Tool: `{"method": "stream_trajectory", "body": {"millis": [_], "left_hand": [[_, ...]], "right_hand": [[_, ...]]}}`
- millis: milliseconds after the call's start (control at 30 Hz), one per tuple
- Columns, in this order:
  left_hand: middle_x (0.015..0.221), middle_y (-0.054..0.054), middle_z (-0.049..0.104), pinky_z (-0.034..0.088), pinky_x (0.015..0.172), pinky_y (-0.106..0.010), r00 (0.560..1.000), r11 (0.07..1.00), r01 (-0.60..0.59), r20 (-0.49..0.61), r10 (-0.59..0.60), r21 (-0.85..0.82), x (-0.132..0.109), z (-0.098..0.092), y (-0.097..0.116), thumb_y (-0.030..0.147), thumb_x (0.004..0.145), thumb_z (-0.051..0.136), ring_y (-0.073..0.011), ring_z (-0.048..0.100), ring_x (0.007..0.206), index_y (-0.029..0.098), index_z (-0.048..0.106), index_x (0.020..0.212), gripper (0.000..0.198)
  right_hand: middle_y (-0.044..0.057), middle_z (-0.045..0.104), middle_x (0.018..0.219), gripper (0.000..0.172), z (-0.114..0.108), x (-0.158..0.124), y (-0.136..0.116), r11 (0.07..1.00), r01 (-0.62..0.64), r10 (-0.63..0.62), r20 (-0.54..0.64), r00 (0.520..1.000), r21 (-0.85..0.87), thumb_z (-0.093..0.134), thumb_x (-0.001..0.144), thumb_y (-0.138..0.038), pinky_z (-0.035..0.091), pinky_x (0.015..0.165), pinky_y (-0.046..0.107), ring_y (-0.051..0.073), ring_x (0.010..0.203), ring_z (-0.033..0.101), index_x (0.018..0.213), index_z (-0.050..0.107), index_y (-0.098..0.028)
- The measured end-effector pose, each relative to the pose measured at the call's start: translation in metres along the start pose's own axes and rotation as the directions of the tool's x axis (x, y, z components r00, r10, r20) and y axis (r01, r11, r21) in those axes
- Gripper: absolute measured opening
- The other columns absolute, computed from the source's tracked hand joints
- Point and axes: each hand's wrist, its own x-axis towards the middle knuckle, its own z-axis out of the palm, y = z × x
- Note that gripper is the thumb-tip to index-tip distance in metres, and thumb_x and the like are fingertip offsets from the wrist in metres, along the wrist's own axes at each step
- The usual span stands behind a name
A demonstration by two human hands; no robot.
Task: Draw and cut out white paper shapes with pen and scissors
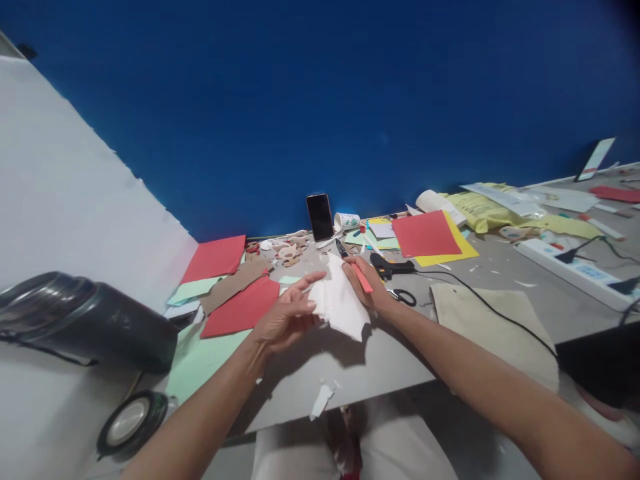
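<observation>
One loosely curled left hand (291, 310) pinches white paper (341, 303); right hand (377, 287) clasps it and a red tool (361, 279)

- The head view looks from above and behind the left hand (295, 307) and right hand (364, 283), close to both.
- It faces forward and down, taking in the table (390, 357) around them and the blue wall (320, 100) beyond.

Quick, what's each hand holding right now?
Left hand: holding the edge of a ragged white paper-like sheet.
Right hand: closed, holding a slim red-and-black tool against the sheet's other side.
</observation>
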Motion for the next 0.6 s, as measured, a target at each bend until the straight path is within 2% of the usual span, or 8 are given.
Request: {"method": "stream_trajectory", "body": {"millis": [133, 267, 333, 367, 467, 533, 600], "left_hand": [[0.076, -0.001, 0.070, 0.053, 0.056, -0.023, 0.995, 0.994, 0.009, -0.101, 0.002, 0.110, -0.001, -0.002, 0.000, 0.010, 0.059, 0.086, -0.0125, 0.062, 0.058, 0.016, 0.069, 0.104, 0.049], [0.075, 0.000, 0.070, 0.054, 0.059, -0.024, 0.963, 0.941, -0.056, -0.232, 0.140, 0.335, -0.013, -0.013, 0.003, 0.004, 0.057, 0.082, -0.0142, 0.064, 0.063, 0.016, 0.069, 0.089, 0.037], [0.073, 0.002, 0.068, 0.054, 0.059, -0.024, 0.943, 0.922, -0.105, -0.257, 0.212, 0.374, -0.024, -0.025, 0.011, 0.004, 0.058, 0.081, -0.0135, 0.063, 0.063, 0.018, 0.069, 0.088, 0.036], [0.074, 0.002, 0.069, 0.054, 0.059, -0.024, 0.934, 0.924, -0.134, -0.266, 0.238, 0.358, -0.031, -0.031, 0.017, 0.004, 0.059, 0.083, -0.0130, 0.063, 0.063, 0.019, 0.069, 0.089, 0.037], [0.079, -0.001, 0.071, 0.057, 0.061, -0.026, 0.937, 0.951, -0.131, -0.277, 0.211, 0.281, -0.045, -0.045, 0.033, 0.010, 0.061, 0.087, -0.0147, 0.067, 0.066, 0.017, 0.070, 0.102, 0.045], [0.076, -0.002, 0.070, 0.058, 0.062, -0.027, 0.929, 0.969, -0.123, -0.318, 0.188, 0.215, -0.047, -0.047, 0.039, 0.012, 0.063, 0.088, -0.0157, 0.068, 0.065, 0.015, 0.069, 0.099, 0.041], [0.070, -0.001, 0.068, 0.060, 0.063, -0.028, 0.922, 0.980, -0.115, -0.350, 0.166, 0.161, -0.042, -0.044, 0.040, 0.013, 0.066, 0.086, -0.0156, 0.068, 0.064, 0.014, 0.068, 0.093, 0.033]], "right_hand": [[0.016, 0.066, 0.122, 0.043, -0.001, 0.005, 0.001, 0.981, 0.097, -0.116, -0.104, 0.988, -0.167, 0.049, 0.098, -0.051, 0.047, 0.100, 0.045, 0.031, 0.115, 0.061, 0.124, 0.059, -0.018], [0.020, 0.060, 0.127, 0.046, -0.008, 0.012, 0.001, 0.932, 0.124, -0.174, -0.118, 0.978, -0.342, 0.048, 0.098, -0.047, 0.047, 0.100, 0.049, 0.035, 0.119, 0.057, 0.133, 0.054, -0.017], [0.020, 0.060, 0.123, 0.046, -0.017, 0.016, 0.002, 0.912, 0.112, -0.175, -0.126, 0.977, -0.395, 0.047, 0.098, -0.045, 0.048, 0.097, 0.051, 0.036, 0.115, 0.058, 0.134, 0.053, -0.016], [0.021, 0.060, 0.121, 0.046, -0.022, 0.019, 0.003, 0.907, 0.111, -0.185, -0.148, 0.972, -0.406, 0.047, 0.098, -0.045, 0.047, 0.097, 0.052, 0.037, 0.115, 0.057, 0.133, 0.053, -0.015], [0.022, 0.059, 0.120, 0.048, -0.031, 0.025, 0.005, 0.907, 0.141, -0.249, -0.233, 0.940, -0.398, 0.045, 0.099, -0.044, 0.046, 0.100, 0.051, 0.036, 0.118, 0.056, 0.134, 0.052, -0.012], [0.021, 0.060, 0.120, 0.047, -0.026, 0.027, 0.002, 0.910, 0.151, -0.244, -0.203, 0.948, -0.387, 0.047, 0.098, -0.044, 0.047, 0.099, 0.050, 0.036, 0.117, 0.057, 0.133, 0.053, -0.013], [0.020, 0.061, 0.120, 0.044, -0.014, 0.030, -0.006, 0.903, 0.136, -0.191, -0.098, 0.977, -0.408, 0.051, 0.097, -0.042, 0.048, 0.096, 0.049, 0.035, 0.112, 0.060, 0.131, 0.054, -0.015]]}}
